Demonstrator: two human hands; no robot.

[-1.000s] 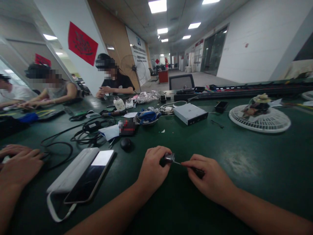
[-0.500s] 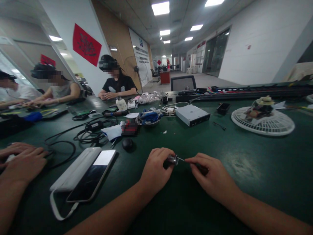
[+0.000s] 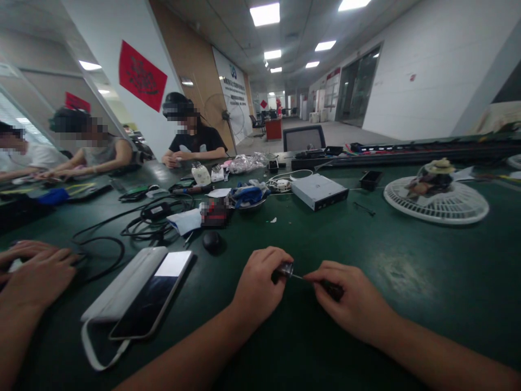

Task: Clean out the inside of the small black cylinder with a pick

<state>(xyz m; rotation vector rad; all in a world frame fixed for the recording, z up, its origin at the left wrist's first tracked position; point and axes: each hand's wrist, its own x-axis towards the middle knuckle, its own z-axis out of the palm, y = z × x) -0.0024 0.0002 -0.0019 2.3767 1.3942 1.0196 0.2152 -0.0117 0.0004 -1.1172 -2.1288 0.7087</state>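
Near the middle of the green table, my left hand [image 3: 262, 277] is closed around a small shiny metal cylinder [image 3: 286, 269], perhaps a small motor; most of it is hidden by the fingers. My right hand [image 3: 352, 296] grips a dark-handled screwdriver [image 3: 299, 277], its thin metal shaft pointing left. The shaft's tip meets the end of the cylinder, though the exact contact point is too small to make out. Both hands are just above the table top, a short gap between their fingertips.
A phone [image 3: 152, 298] on a white cable lies beside a white power bank [image 3: 122, 288]. Beyond are a black mouse [image 3: 212, 240], a grey disc drive [image 3: 319, 191] and a white fan grille [image 3: 437, 203]. Another person's hands [image 3: 36, 271] rest at the left edge.
My right hand has shifted slightly down and left, and the screwdriver's shaft now sits a little lower against the cylinder. Both grips are the same.
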